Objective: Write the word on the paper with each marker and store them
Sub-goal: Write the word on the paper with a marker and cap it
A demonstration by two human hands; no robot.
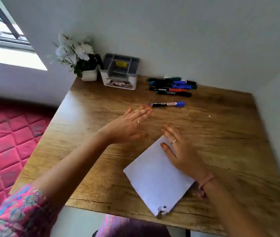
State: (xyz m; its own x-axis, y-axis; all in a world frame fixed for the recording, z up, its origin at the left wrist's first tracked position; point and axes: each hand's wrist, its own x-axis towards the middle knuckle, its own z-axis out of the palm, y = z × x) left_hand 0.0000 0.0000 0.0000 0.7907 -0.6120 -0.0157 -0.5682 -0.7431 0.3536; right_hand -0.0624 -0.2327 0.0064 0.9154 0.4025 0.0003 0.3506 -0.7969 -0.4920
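A white sheet of paper [154, 177] lies tilted on the wooden table [221, 134], with a small dark mark at its near corner. My right hand [180, 149] rests flat on the paper's far edge, fingers straight. My left hand [129, 125] hovers open over the table, its fingertips almost at the end of a single blue-capped marker [166, 104] lying crosswise. Behind that marker, several more markers [171, 86] in blue, green, red and black lie in a pile near the wall. A grey and white storage box [120, 72] stands at the back.
A white pot of white flowers [82, 59] stands in the table's back left corner beside the box. The wall closes off the back and right. A pink quilted mattress [7, 142] lies left of the table, under a window.
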